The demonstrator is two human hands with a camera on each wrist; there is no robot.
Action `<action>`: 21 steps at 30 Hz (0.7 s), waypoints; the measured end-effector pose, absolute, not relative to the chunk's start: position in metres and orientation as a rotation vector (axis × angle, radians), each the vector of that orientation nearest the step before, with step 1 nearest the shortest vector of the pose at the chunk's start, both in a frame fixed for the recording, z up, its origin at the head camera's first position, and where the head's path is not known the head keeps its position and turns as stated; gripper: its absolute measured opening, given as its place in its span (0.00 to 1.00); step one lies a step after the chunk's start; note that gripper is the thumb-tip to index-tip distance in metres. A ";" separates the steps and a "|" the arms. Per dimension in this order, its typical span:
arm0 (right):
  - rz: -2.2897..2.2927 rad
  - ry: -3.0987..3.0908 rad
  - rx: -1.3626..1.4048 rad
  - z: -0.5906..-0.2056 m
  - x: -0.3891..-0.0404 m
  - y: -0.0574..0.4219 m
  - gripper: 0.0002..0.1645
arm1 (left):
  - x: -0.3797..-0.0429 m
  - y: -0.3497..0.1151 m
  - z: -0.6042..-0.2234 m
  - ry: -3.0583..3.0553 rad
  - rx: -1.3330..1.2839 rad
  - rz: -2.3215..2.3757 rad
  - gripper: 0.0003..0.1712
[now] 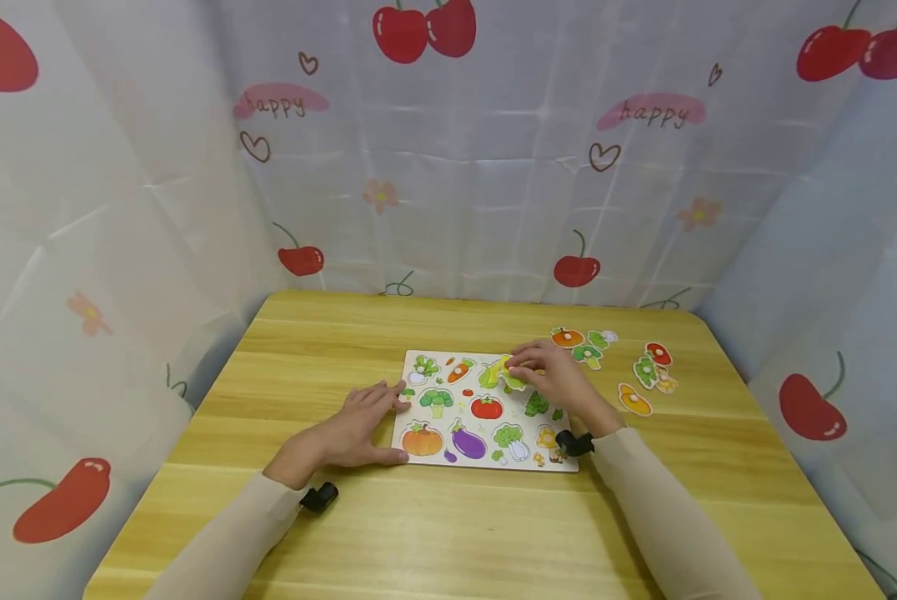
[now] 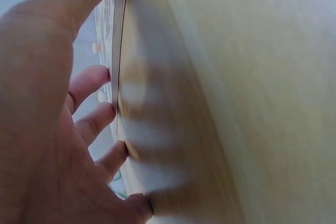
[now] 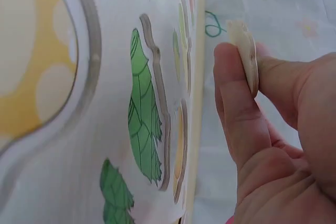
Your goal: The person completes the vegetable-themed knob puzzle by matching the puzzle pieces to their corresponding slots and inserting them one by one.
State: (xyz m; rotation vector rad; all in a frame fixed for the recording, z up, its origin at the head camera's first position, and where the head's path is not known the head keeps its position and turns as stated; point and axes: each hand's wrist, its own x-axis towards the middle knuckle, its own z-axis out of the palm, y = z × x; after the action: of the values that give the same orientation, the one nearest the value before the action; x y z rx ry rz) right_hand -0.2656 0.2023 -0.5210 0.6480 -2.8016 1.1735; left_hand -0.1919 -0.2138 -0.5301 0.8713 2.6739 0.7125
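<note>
A vegetable puzzle board (image 1: pixel 456 454) lies flat on the wooden table. Against its left edge rests my left hand (image 1: pixel 354 429), fingers spread and thumb at the near corner; the left wrist view shows this hand (image 2: pixel 47 145) with its fingertips along the board's side. Over the board's upper right part, my right hand (image 1: pixel 557 379) pinches a yellow-green puzzle piece (image 1: pixel 512 377). The right wrist view shows the piece (image 3: pixel 245 56) edge-on between thumb and fingers, apart from the board's surface. Which vegetable it pictures is hard to tell.
To the board's right lie loose puzzle pieces: a pumpkin (image 1: pixel 567 337), a broccoli (image 1: pixel 587 357), a red piece (image 1: pixel 658 354), a mushroom (image 1: pixel 666 381), a yellow-orange piece (image 1: pixel 634 400) and others. Cherry-printed curtains (image 1: pixel 448 225) enclose the table (image 1: pixel 328 333) at back and sides.
</note>
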 end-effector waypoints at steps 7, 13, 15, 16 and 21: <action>1.108 -2.786 0.618 -0.520 -0.264 0.191 0.06 | -0.191 -0.213 -0.529 2.677 0.875 0.702 0.59; 1.099 -2.797 0.541 -0.523 -0.266 0.180 0.03 | -0.191 -0.215 -0.530 2.671 0.889 0.729 0.60; 1.093 -2.799 0.522 -0.523 -0.266 0.177 0.04 | -0.190 -0.216 -0.530 2.666 0.880 0.734 0.60; 1.085 -2.800 0.512 -0.523 -0.267 0.175 0.04 | -0.190 -0.216 -0.530 2.665 0.877 0.733 0.59; 1.092 -2.808 0.460 -0.523 -0.269 0.167 0.04 | -0.189 -0.216 -0.530 2.673 0.874 0.731 0.57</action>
State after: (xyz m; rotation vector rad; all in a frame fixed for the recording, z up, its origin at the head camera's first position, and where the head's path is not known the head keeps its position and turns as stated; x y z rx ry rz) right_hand -0.2691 0.1675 -0.5225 0.4596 -2.8081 1.0916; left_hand -0.1893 -0.2162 -0.5297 0.8737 2.6728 0.7310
